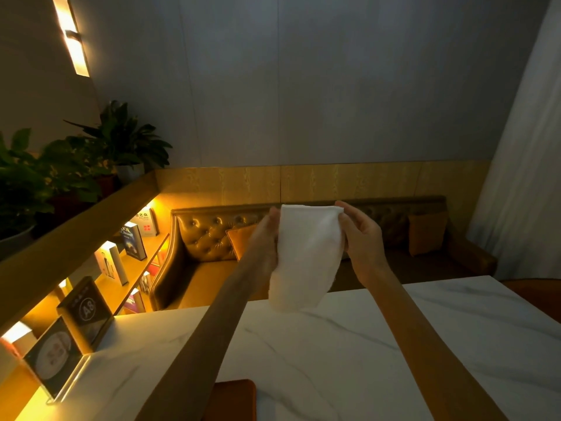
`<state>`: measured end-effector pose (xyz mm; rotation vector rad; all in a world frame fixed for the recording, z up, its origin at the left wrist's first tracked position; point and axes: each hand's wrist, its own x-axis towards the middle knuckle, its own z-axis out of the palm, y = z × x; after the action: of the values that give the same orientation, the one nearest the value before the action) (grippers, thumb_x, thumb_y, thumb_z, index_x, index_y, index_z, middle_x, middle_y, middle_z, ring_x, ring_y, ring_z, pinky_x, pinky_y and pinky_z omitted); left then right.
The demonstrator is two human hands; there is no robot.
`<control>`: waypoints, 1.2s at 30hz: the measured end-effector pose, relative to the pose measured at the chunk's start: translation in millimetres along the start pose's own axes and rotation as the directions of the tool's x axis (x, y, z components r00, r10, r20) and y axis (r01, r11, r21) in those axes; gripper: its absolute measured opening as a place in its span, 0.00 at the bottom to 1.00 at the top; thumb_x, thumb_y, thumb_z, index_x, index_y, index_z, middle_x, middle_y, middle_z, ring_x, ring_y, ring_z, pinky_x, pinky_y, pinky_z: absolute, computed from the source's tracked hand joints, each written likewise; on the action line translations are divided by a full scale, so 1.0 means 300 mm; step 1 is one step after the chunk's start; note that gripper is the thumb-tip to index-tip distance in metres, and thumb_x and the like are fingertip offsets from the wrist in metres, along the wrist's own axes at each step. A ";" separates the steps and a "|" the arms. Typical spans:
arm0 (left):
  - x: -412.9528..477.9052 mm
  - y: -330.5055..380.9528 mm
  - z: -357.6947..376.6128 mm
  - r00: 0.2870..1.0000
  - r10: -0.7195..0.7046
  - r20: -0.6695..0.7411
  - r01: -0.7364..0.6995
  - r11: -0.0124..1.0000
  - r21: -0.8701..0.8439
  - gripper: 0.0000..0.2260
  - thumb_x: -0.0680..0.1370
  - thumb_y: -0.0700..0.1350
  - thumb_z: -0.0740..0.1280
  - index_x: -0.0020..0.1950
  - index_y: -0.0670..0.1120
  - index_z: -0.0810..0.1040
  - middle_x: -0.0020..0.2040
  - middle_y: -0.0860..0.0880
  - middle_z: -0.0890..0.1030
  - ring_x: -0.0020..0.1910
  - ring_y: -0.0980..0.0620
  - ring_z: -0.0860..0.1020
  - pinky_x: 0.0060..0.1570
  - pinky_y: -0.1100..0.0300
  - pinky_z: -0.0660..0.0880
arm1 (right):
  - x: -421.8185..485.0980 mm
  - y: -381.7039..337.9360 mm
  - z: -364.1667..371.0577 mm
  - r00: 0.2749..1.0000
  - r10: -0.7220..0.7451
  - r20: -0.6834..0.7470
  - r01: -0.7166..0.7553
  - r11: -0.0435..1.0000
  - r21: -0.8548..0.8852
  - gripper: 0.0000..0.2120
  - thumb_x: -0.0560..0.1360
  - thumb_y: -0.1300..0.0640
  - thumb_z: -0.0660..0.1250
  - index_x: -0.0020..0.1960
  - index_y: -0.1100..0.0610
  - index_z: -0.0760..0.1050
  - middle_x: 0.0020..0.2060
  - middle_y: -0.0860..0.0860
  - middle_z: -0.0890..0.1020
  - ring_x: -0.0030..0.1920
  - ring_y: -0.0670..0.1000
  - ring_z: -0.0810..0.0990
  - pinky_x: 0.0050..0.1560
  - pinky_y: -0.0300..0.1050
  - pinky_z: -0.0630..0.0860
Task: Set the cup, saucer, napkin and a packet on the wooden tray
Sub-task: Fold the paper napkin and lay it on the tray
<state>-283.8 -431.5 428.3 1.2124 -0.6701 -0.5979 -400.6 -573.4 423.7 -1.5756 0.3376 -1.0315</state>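
A white napkin (305,256) hangs in the air above the far edge of the marble table (349,354). My left hand (267,238) pinches its top left corner and my right hand (362,238) pinches its top right corner, both arms stretched forward. The cloth droops folded between them. A corner of the wooden tray (235,399) shows at the bottom edge, partly under my left forearm. No cup, saucer or packet is in view.
Two standing menu signs (82,314) sit at the table's left edge. A brown leather sofa (206,247) with cushions runs behind the table. Lit bookshelves (133,247) and potted plants (121,141) line the left; a curtain (522,177) hangs at the right.
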 end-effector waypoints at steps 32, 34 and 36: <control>-0.080 -0.163 -0.162 0.978 -0.176 0.114 0.145 0.960 0.240 0.27 0.75 0.34 0.69 0.65 0.59 0.66 0.51 0.57 0.77 0.46 0.57 0.78 0.36 0.68 0.79 | -0.083 0.161 -0.115 0.783 0.454 0.426 -0.474 0.878 -0.064 0.38 0.72 0.66 0.69 0.75 0.50 0.56 0.50 0.51 0.84 0.52 0.54 0.84 0.46 0.45 0.83; -0.078 -0.162 -0.158 0.977 -0.183 0.109 0.156 0.963 0.222 0.29 0.74 0.34 0.70 0.69 0.58 0.66 0.52 0.56 0.77 0.47 0.56 0.79 0.36 0.67 0.80 | -0.080 0.162 -0.114 0.791 0.441 0.424 -0.483 0.876 -0.010 0.35 0.74 0.66 0.67 0.75 0.50 0.57 0.52 0.50 0.82 0.52 0.55 0.84 0.46 0.46 0.82; -0.079 -0.168 -0.150 0.977 -0.190 0.093 0.171 0.968 0.185 0.31 0.74 0.34 0.70 0.72 0.55 0.66 0.53 0.54 0.78 0.49 0.54 0.79 0.37 0.65 0.80 | -0.085 0.174 -0.109 0.808 0.423 0.410 -0.490 0.869 0.069 0.33 0.76 0.65 0.65 0.75 0.49 0.57 0.54 0.49 0.80 0.54 0.55 0.83 0.48 0.48 0.82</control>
<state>-269.3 -398.1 366.6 1.4239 -0.7210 -0.7749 -423.6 -592.2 364.0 -1.4025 0.3268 -0.3507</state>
